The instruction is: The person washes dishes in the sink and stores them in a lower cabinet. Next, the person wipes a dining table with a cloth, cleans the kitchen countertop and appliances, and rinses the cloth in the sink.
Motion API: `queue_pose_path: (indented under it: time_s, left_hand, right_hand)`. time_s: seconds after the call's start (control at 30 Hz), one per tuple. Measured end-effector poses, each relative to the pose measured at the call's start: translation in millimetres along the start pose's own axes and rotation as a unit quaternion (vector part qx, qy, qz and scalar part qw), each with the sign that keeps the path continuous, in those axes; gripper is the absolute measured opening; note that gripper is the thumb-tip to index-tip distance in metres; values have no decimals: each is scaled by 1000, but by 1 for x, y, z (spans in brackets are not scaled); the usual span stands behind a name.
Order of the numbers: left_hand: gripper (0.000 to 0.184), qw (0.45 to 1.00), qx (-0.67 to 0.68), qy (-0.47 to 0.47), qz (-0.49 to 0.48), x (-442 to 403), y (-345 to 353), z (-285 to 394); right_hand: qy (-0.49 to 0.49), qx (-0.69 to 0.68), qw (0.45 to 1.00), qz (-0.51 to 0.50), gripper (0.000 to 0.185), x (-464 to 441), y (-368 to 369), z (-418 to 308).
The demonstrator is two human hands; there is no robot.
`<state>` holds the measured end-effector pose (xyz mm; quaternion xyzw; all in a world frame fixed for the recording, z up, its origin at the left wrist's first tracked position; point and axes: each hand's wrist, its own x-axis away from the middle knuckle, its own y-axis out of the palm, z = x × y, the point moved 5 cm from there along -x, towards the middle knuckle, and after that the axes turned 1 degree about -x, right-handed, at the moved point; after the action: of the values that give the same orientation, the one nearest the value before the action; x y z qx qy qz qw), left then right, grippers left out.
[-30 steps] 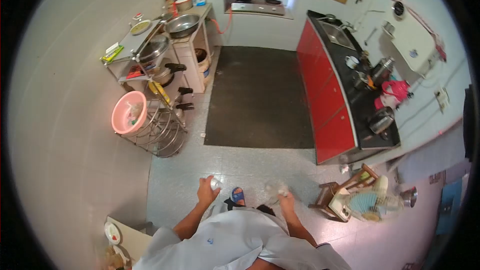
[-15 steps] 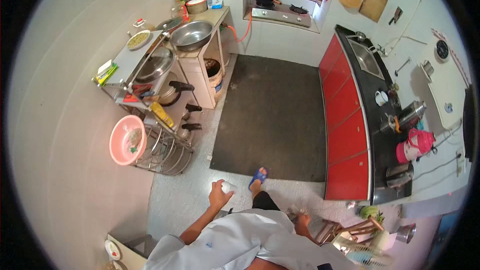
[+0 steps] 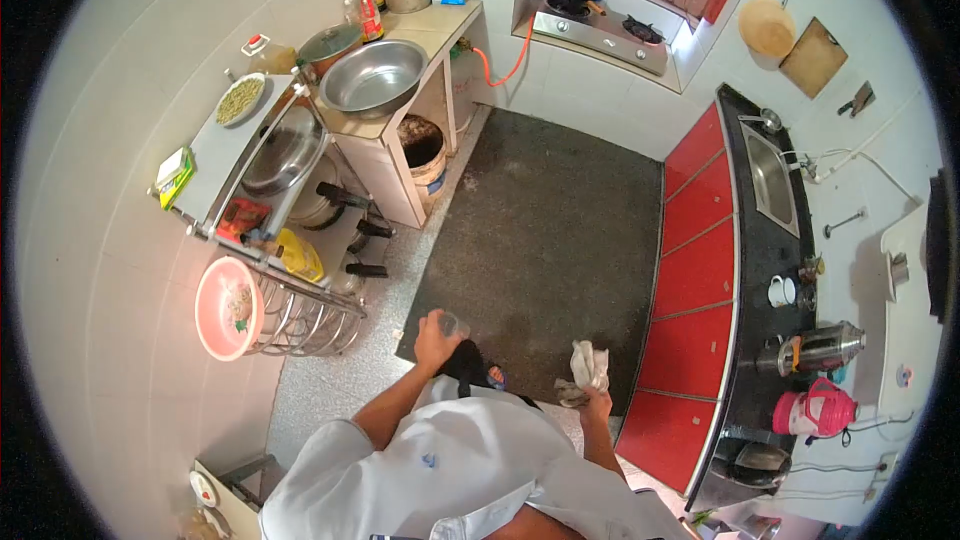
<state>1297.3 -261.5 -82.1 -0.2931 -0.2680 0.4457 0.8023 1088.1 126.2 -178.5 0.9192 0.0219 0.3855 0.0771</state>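
Observation:
My left hand (image 3: 434,344) is closed round a small clear glass (image 3: 455,325), held out in front of me above the dark floor mat. In my right hand (image 3: 597,404) is a crumpled whitish cloth (image 3: 588,365), whose loose end sticks up past the fingers. The cloth hangs over the mat's near right part, close to the red cabinets. Both hands are apart from each other and touch no furniture.
A dark mat (image 3: 545,230) covers the floor. To the left stand a metal rack (image 3: 215,170), a pink basin (image 3: 203,310) and a table with a steel basin (image 3: 375,80). Right are red cabinets (image 3: 690,270), a sink (image 3: 770,180), a white mug (image 3: 781,290) and a pink thermos (image 3: 815,410).
I have moved forward onto the mat, and the counter is nearer. My right hand has come up and forward, bringing the cloth into clearer view. The left hand still holds the glass.

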Motion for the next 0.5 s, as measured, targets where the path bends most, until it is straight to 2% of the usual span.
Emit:
queue_pose_path:
  time_s: [0.07, 0.13, 0.17, 0.2, 0.27, 0.3, 0.33, 0.4, 0.43, 0.5]
  left_hand:
    - [67, 1000, -2, 5, 13, -50, 9, 10]
    - [68, 999, 0, 15, 29, -114, 24, 15]
    - [68, 998, 45, -11, 40, -150, 32, 9]
    - [69, 994, 89, -39, 50, -186, 40, 5]
    - [72, 989, 96, 2, 111, -259, 42, 14]
    - [72, 989, 96, 2, 108, -295, 42, 21]
    - [75, 982, 118, -25, 142, -331, 40, 25]
    - [78, 973, 145, -49, 171, -392, 33, 46]
    - [78, 952, 217, -156, 150, -413, 26, 56]
    - [75, 944, 147, -186, 229, -492, 54, 8]
  right_hand:
    - [-6, -53, 998, -27, 40, 5, 24, -10]
    - [0, -46, 999, 12, 39, -14, 27, -5]
    - [-21, -113, 993, -15, 40, -2, 48, -17]
    - [-23, -113, 993, -14, 40, -13, 54, -19]
    - [0, -93, 994, 59, 40, -24, 47, -10]
    - [-1, -93, 994, 62, 40, -37, 40, -2]
    - [-66, 18, 997, 48, 34, -51, 32, 1]
    - [-135, 128, 982, 39, 30, -62, 36, 3]
    - [-154, 162, 972, 73, 29, -63, 39, 0]
    - [-172, 203, 958, 105, 28, -69, 69, -27]
